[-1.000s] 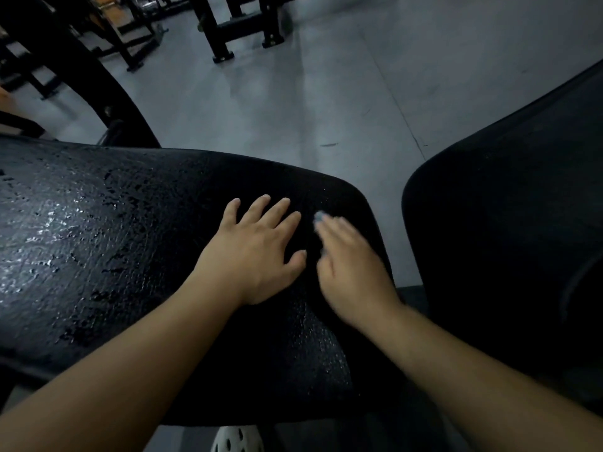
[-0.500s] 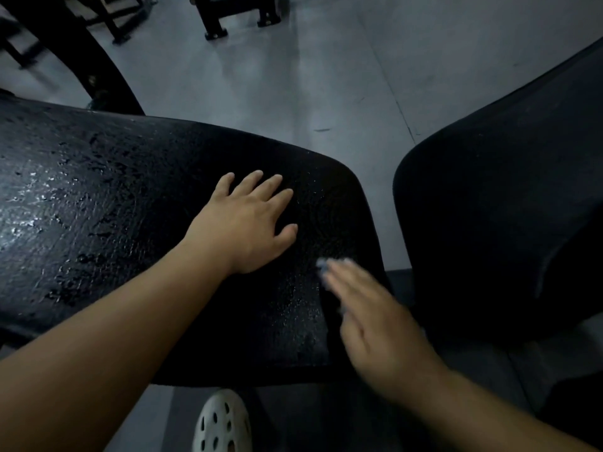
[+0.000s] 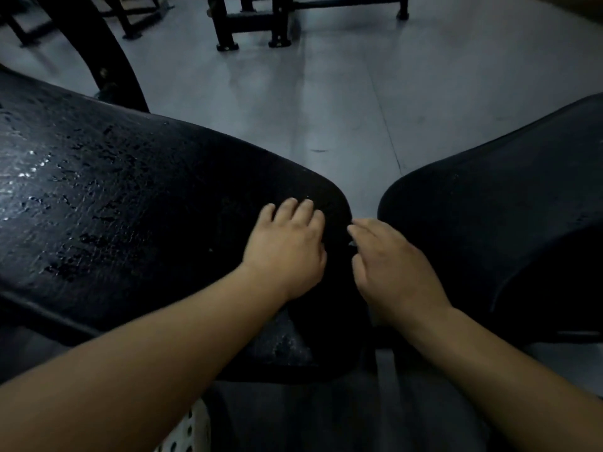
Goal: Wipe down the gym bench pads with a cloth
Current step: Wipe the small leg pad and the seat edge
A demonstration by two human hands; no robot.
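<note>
A black, cracked and wet-looking bench pad (image 3: 124,203) fills the left of the head view. A second black pad (image 3: 509,216) lies at the right, with a gap of floor between them. My left hand (image 3: 287,249) rests palm down on the left pad near its rounded right end and holds nothing. My right hand (image 3: 394,269) lies over that pad's right edge with its fingers extended. Only a pale sliver of the cloth (image 3: 351,243) shows beneath its fingers; the rest is hidden.
Grey floor (image 3: 342,102) stretches ahead. Black machine frames and feet (image 3: 251,24) stand at the back, and a curved black upright (image 3: 107,63) rises behind the left pad. A white perforated shoe (image 3: 186,432) shows below the pad.
My right hand slid down toward me along the pad's right edge, then came back up beside the left hand. My left hand now sits closer to the pad's rounded end.
</note>
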